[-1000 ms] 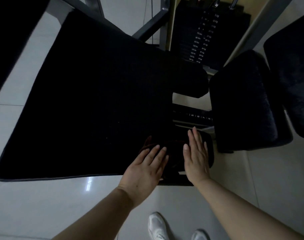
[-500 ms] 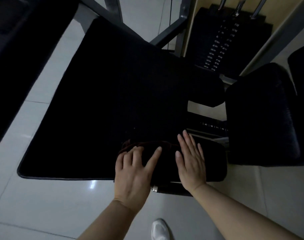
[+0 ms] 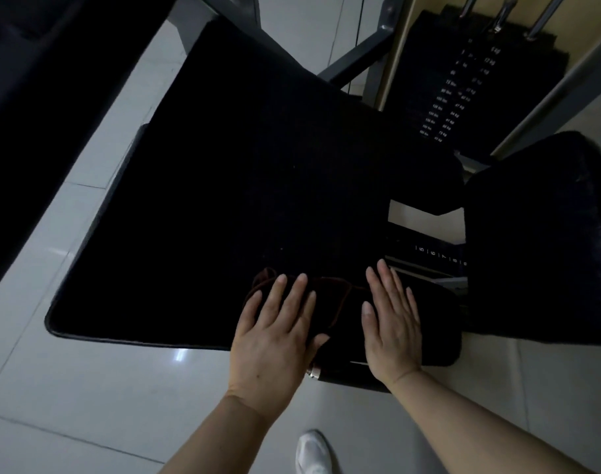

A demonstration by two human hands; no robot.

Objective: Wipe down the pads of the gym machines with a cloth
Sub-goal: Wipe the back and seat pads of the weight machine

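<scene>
I look down in dim light at a black gym machine standing on a pale tiled floor [image 3: 87,388]. My left hand [image 3: 275,333] lies flat, fingers straight and slightly spread, pressing on a dark brownish cloth [image 3: 329,302]. The cloth is bunched on the near corner where a large black pad [image 3: 240,183] meets a smaller black pad [image 3: 435,323]. My right hand [image 3: 391,326] lies flat just beside the left one, fingers straight and close together, palm down on the small pad; its thumb side is at the cloth's edge, though I cannot tell whether it touches the fabric. Neither hand grips anything.

The large pad fills the middle of the view and slopes away from me toward grey metal frame bars [image 3: 357,59] at the top. Under the small pad's near edge a short dark bar with a silver end cap [image 3: 313,372] pokes out, just below my left hand. To the right, close to the small pad, stands another rounded black pad [image 3: 538,241]; in the gap between them runs a dark strip printed with small white numbers [image 3: 439,256]. Beyond that, at the upper right, is a black weight stack [image 3: 463,90] with white weight labels and shiny guide rods [image 3: 501,15] rising from it. A dark, blurred shape [image 3: 35,80] covers the upper left corner. The white toe of a shoe [image 3: 312,451] shows on the floor between my forearms.
</scene>
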